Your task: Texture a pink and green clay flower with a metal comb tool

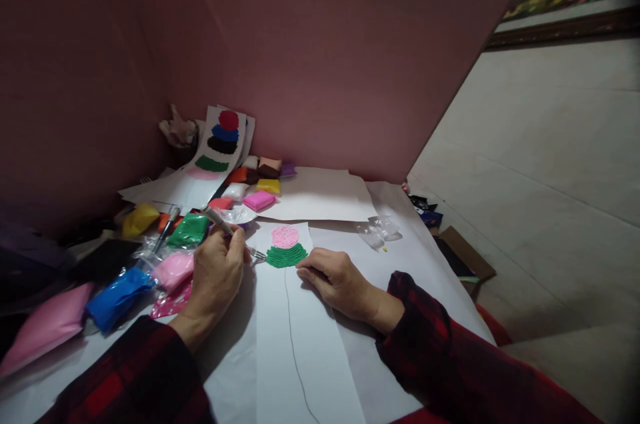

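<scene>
My left hand (217,271) is closed around a fork (259,255), whose tines point right at the left edge of a green clay patch (286,255). Directly above that patch is a round pink clay patch (285,237). Both lie on a long white paper strip (310,357) with a thin curved line running down it. At the right edge of the green patch, my right hand (340,281) has its fingers pressed together; whatever is between the fingertips, if anything, is too small to make out.
Bagged clay in several colours, including a blue pack (119,299) and a green pack (189,231), lies at left. A sample strip (215,157) leans behind. White sheets (320,194) lie at the back, and clear plastic (379,232) is at right.
</scene>
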Tool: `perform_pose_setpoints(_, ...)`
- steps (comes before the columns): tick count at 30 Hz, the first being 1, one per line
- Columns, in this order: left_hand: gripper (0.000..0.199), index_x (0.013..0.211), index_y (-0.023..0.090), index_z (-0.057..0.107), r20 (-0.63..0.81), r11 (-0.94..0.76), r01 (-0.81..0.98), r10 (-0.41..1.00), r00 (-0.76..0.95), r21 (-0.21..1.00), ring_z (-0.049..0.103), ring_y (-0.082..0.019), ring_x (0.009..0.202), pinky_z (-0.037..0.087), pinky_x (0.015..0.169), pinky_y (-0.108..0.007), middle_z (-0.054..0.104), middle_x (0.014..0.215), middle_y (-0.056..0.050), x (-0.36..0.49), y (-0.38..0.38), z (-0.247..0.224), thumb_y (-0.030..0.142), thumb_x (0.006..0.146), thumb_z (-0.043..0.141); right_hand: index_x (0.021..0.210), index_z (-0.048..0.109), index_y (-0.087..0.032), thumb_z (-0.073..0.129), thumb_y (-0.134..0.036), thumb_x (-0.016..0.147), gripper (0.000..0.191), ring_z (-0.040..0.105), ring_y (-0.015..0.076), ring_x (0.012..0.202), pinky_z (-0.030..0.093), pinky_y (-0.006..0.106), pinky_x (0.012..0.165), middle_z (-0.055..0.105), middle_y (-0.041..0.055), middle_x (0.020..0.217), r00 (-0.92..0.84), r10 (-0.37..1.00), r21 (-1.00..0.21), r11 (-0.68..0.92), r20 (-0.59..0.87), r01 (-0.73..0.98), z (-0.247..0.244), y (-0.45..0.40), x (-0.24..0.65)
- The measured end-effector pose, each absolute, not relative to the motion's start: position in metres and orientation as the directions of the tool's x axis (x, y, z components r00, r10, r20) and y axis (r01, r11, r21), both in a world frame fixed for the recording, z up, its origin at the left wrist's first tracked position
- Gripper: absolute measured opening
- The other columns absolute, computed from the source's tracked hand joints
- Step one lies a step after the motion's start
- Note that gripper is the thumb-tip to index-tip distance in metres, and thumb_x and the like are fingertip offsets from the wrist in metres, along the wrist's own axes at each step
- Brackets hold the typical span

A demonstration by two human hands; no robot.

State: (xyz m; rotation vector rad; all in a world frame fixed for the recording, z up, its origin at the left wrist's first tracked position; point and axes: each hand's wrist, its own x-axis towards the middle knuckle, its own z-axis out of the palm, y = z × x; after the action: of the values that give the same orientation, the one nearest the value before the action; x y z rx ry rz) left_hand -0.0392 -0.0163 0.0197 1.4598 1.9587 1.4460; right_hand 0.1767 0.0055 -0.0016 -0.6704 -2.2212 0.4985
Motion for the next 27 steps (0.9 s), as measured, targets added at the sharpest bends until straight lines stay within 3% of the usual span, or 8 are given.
perform_pose_setpoints(27,0.033,0.057,0.023,0.054,0.311,-0.033,0.531,0.841,-0.443,0.847,0.055,-0.018,0.044,0.037,0.042,-0.028,0.056,0.047,0.000,-0.0382,-0.0156,0.0210,0.041,0.085,0.051,0.085,0.066,-0.015,0.057,-0.015,0.092,0.012,0.057,0.0143,0.065,0.046,0.027,0.062,0.064,0.0039,0.074,-0.586,0.600,-0.539,0.786,0.545,0.303,-0.0014,0.0053,0.1763)
